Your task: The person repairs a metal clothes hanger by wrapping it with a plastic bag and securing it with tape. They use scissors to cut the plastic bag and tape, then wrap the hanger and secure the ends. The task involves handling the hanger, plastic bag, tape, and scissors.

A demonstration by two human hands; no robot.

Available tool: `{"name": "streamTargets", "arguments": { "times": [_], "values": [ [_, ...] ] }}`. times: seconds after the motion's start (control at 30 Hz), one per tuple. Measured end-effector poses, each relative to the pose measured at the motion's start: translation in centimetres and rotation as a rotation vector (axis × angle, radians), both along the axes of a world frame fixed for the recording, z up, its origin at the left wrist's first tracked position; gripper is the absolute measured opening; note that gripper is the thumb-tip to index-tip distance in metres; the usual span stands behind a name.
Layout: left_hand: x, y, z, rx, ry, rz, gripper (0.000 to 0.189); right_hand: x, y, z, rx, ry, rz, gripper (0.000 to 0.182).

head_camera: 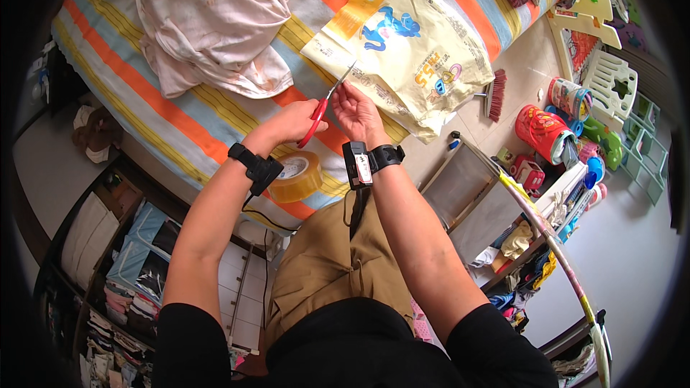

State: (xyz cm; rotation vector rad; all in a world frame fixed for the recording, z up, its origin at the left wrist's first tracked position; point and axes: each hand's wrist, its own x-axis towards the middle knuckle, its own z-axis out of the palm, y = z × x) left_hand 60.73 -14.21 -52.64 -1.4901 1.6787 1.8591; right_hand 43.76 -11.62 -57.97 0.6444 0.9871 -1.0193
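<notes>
My left hand point(294, 121) grips the red-handled scissors point(319, 123), whose metal blades point up and right to the near edge of a pale yellow plastic package point(399, 59). Blue cartoon art and writing cover this crumpled package, which lies flat on a striped bedspread point(178, 110). My right hand point(357, 113) is palm up beside the blades, fingers curled at the package's near edge; whether they pinch it I cannot tell. A wide roll of clear yellowish packing tape point(296, 177) sits at the bed's near edge, below my left hand.
A stained, pale pink cloth point(215, 21) lies heaped on the bed at left. To the right are a red-bristled brush point(495, 96), a red tub point(543, 132) and a cluttered shelf unit point(474, 194). Packed storage shelves point(116, 258) stand low on the left.
</notes>
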Motion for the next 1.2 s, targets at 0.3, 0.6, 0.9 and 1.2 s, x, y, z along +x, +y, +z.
{"name": "streamTargets", "arguments": {
  "times": [0.3,0.6,0.9,1.2],
  "values": [
    [0.5,0.6,-0.2,-0.065,0.018,-0.027,0.039,0.1,0.5,-0.8,-0.021,-0.038,0.021,0.012],
    [0.5,1.2,0.1,0.091,0.051,0.097,0.028,0.2,0.8,-1.2,-0.010,-0.031,0.009,0.011],
    [-0.3,0.9,-0.1,0.117,0.086,0.245,0.029,-0.1,2.0,-1.3,-0.076,-0.065,0.095,0.010],
    [-0.9,-0.3,-1.1,0.041,0.068,0.097,0.027,0.0,3.1,-2.3,-0.060,-0.090,0.138,0.008]
  ]
}}
